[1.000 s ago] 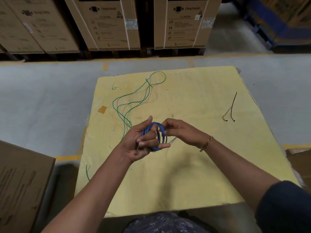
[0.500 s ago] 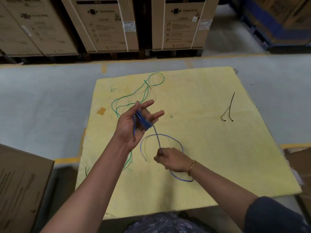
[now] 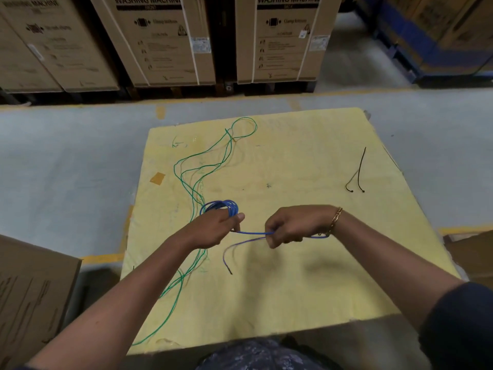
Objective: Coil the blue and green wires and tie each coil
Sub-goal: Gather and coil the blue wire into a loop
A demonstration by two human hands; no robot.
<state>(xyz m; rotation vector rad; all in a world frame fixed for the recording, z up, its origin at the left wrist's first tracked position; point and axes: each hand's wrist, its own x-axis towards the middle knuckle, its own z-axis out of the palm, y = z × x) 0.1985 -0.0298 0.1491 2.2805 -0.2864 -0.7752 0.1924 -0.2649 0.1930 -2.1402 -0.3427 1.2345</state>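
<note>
Left hand [image 3: 213,228] grips the blue wire [image 3: 222,206] coil — the loops stick out above the fingers, thumb extended toward the right over the strand. One blue strand runs taut from the left hand across to the right hand [image 3: 290,225], which pinches it between curled fingers and thumb; a short bit of blue shows past the right hand near the wrist. A second blue length droops from the right-hand pinch down onto the yellow board [image 3: 306,276] and ends in a dark stripped tip, lying loose. Both hands hover just above the board, near its middle. Green wire [image 3: 186,180] is uncoiled, sprawled along the left part of the board — a loop at the far end, several strands snaking down under the left forearm to the near left edge. Two black cable ties [image 3: 358,174] lie on the right far part of the board, well apart from the hands. Gold bracelet [image 3: 334,221] on the right wrist. Cardboard washing-machine boxes [image 3: 280,41] stand behind on the floor.
</note>
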